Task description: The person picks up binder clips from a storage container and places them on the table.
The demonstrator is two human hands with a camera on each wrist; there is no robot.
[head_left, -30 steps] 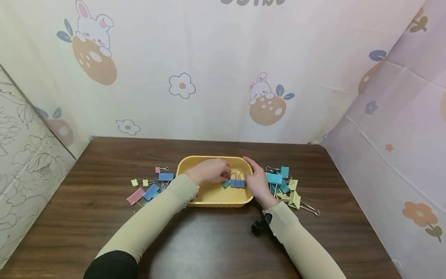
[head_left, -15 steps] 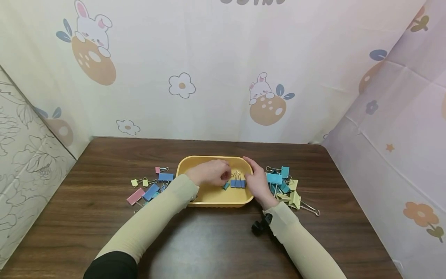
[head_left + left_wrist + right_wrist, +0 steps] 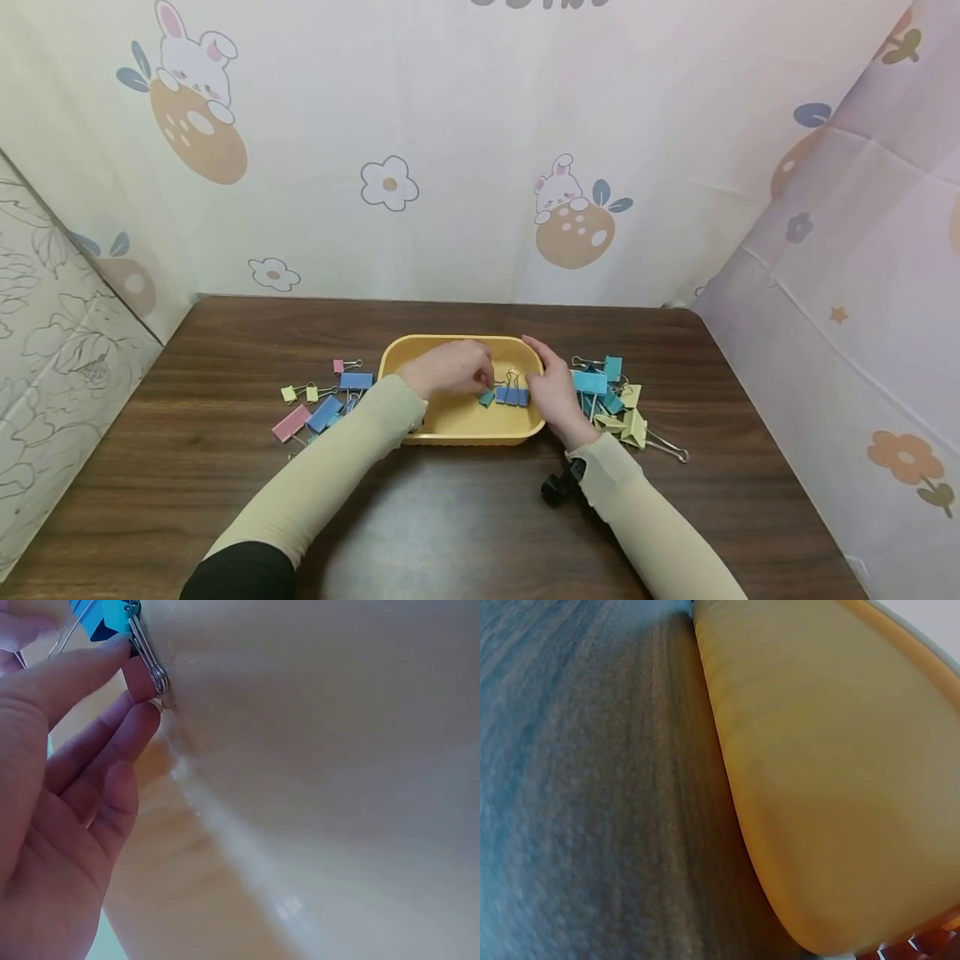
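Observation:
Inside a yellow plastic tray point(image 3: 465, 433) my left hand point(image 3: 453, 367) reaches in from the left. In the left wrist view, its thumb and fingertips pinch a small reddish binder clip point(image 3: 139, 679) with silver handles, low by the tray wall. Right beside that clip are a teal binder clip point(image 3: 118, 615) and a blue binder clip point(image 3: 91, 621). In the head view, blue binder clips point(image 3: 512, 396) stand in a row with wire handles up, next to the small teal one. My right hand point(image 3: 557, 396) grips the tray's right end, thumb at the rim.
Left of the tray lie loose pink, yellow and blue binder clips point(image 3: 326, 413), partly behind the left sleeve. A pile of teal and yellow binder clips point(image 3: 611, 402) lies on the right. The brown wooden table point(image 3: 420, 525) meets a patterned curtain point(image 3: 465, 233) behind.
My left hand shifts slightly inside the tray, and the small teal clip beside its fingertips turns a little. The right hand stays on the tray's end.

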